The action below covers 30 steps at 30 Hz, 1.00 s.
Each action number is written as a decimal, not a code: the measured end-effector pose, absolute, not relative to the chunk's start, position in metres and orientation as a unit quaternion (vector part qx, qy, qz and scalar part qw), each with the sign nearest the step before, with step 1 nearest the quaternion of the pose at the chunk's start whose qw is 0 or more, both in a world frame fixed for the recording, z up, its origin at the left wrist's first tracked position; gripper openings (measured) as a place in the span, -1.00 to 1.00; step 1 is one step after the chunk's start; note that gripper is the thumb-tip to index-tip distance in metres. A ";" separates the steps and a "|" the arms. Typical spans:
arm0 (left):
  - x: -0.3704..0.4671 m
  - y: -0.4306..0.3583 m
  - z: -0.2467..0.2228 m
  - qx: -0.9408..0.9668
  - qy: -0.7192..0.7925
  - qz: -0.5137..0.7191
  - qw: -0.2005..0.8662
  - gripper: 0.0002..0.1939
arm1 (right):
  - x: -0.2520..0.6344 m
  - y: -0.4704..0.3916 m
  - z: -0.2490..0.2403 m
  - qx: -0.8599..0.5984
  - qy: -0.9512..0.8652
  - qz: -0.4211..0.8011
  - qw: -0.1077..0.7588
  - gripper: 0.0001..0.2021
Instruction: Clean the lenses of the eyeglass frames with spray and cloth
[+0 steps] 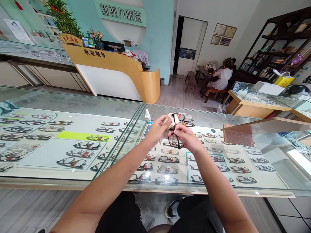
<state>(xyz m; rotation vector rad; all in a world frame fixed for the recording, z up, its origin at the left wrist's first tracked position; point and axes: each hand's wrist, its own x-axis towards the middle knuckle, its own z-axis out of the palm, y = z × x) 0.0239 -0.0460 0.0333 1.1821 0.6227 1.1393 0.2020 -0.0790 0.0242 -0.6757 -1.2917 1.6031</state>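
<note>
Above the glass display case, my left hand (159, 127) is closed around a pale cream cloth (171, 122), which wraps one part of a pair of black-framed glasses (175, 141). My right hand (185, 135) pinches the same glasses near the middle of the frame, and one lens hangs below the fingers. A small white spray bottle (147, 117) stands upright on the glass, just left of my left hand. Several more glasses lie close behind my hands, partly hidden by them.
Under the glass top (116, 108) rest many rows of eyeglass frames (168, 159). To the right, a brown-edged panel (264, 127) juts over the case. A wooden cashier counter (148, 85) stands beyond, and people (222, 76) sit at a table farther back.
</note>
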 end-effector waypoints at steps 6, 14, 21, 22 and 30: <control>0.009 -0.034 0.036 0.516 0.222 0.396 0.726 -0.46 | 0.202 -0.081 0.028 -0.271 -0.491 0.685 0.465 -0.61; 0.015 -0.037 0.032 0.498 0.225 0.432 0.717 -0.45 | 0.202 -0.078 0.026 -0.282 -0.484 0.691 0.458 -0.63; 0.023 -0.040 0.027 0.491 0.268 0.482 0.674 -0.37 | 0.197 -0.078 0.021 -0.287 -0.527 0.662 0.448 -0.70; 0.023 -0.039 0.026 0.489 0.268 0.481 0.677 -0.36 | 0.197 -0.078 0.020 -0.286 -0.532 0.660 0.447 -0.71; 0.016 -0.030 0.026 0.486 0.216 0.426 0.732 -0.45 | 0.207 -0.075 0.023 -0.298 -0.490 0.670 0.472 -0.67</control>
